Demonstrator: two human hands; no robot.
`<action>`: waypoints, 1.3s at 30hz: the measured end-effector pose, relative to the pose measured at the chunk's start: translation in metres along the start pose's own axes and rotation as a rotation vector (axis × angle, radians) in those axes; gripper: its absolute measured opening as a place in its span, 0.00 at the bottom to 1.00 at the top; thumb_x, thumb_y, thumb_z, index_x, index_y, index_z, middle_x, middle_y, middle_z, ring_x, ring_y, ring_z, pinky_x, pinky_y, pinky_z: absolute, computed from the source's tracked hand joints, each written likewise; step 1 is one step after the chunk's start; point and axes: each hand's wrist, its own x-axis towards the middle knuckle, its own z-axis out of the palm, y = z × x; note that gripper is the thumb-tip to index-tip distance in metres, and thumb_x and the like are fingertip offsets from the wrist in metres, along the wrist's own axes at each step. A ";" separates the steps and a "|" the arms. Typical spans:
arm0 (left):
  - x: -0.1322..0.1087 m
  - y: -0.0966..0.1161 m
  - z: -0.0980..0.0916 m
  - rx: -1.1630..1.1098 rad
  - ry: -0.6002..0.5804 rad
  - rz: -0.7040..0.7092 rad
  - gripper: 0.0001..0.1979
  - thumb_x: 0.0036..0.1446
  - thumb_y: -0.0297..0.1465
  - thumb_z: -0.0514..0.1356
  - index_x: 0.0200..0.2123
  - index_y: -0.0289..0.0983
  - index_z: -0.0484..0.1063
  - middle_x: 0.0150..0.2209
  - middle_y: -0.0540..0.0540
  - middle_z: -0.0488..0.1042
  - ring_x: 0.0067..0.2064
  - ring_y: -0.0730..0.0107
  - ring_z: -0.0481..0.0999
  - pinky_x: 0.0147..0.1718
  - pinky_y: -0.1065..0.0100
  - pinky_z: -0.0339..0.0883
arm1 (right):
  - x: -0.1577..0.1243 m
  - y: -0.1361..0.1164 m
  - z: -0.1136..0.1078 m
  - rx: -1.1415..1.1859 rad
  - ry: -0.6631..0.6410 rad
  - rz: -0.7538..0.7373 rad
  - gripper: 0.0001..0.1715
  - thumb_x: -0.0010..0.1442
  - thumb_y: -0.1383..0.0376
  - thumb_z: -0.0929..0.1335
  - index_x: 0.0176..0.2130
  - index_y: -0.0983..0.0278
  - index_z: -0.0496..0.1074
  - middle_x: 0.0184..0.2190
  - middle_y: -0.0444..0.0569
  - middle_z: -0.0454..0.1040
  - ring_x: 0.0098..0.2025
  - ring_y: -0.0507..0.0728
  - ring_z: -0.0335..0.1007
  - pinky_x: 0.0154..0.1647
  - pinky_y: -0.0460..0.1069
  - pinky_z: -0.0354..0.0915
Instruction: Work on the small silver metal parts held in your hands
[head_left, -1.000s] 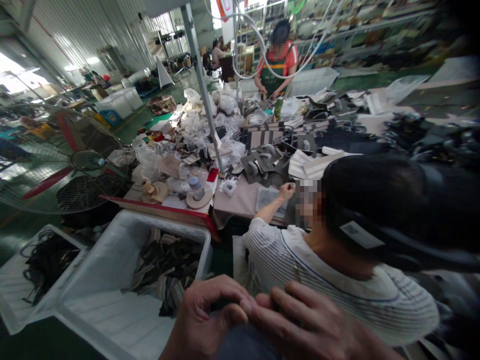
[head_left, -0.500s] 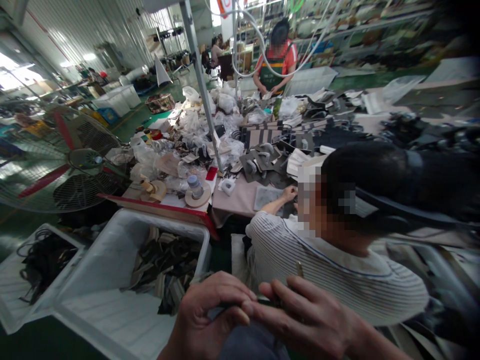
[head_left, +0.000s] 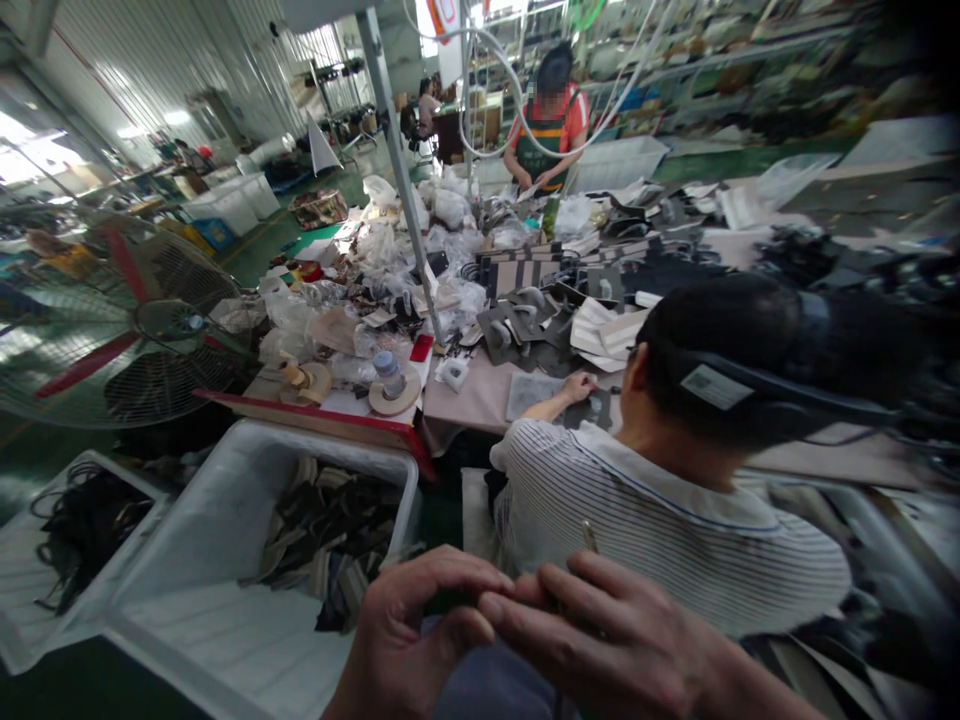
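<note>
two hands meet: our right hand (head_left: 626, 632) grasps a slim metal tool (head_left: 589, 537), best kept steady; our curled left hand (head_left: 405, 620), we can't tell what's gripped.

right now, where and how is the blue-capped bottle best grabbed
Take the bottle by its body, below the blue cap, probably from the near side: it stands up from a flat roll, and plastic bags crowd behind it.

Lg wire-caged floor fan w/ red blades (head_left: 166, 320) nr deep white plastic bin (head_left: 199, 535) w/ dark & grey strips (head_left: 334, 525) inside. Blue-capped clear plastic btl (head_left: 389, 376) upright at ctr of flat tan roll (head_left: 406, 398), nr small flat red rectangular item (head_left: 421, 348).
</note>
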 end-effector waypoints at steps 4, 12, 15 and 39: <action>-0.002 -0.001 0.001 -0.013 -0.005 0.007 0.10 0.77 0.38 0.74 0.56 0.42 0.90 0.49 0.40 0.90 0.51 0.59 0.90 0.54 0.66 0.81 | -0.002 -0.004 0.003 0.032 0.002 0.004 0.27 0.83 0.71 0.66 0.74 0.74 0.76 0.46 0.52 0.87 0.39 0.54 0.73 0.32 0.54 0.63; -0.008 0.002 0.007 -0.062 -0.001 -0.029 0.07 0.77 0.35 0.73 0.52 0.39 0.90 0.48 0.39 0.89 0.50 0.60 0.88 0.54 0.66 0.79 | -0.007 -0.010 0.001 -0.006 0.004 -0.019 0.28 0.81 0.72 0.66 0.74 0.74 0.76 0.47 0.52 0.87 0.39 0.55 0.73 0.33 0.54 0.64; -0.010 0.004 0.010 -0.084 0.000 -0.019 0.07 0.77 0.32 0.72 0.54 0.40 0.89 0.50 0.39 0.89 0.53 0.59 0.88 0.56 0.64 0.80 | -0.011 -0.012 -0.003 -0.024 -0.021 -0.016 0.29 0.82 0.71 0.66 0.75 0.73 0.76 0.45 0.52 0.86 0.38 0.55 0.73 0.33 0.53 0.66; -0.028 0.004 0.030 -0.097 0.012 -0.083 0.08 0.78 0.34 0.71 0.55 0.39 0.87 0.50 0.39 0.87 0.52 0.59 0.87 0.56 0.64 0.79 | -0.024 -0.023 -0.010 0.003 -0.036 -0.026 0.27 0.81 0.69 0.68 0.73 0.72 0.78 0.51 0.55 0.88 0.40 0.56 0.73 0.34 0.54 0.66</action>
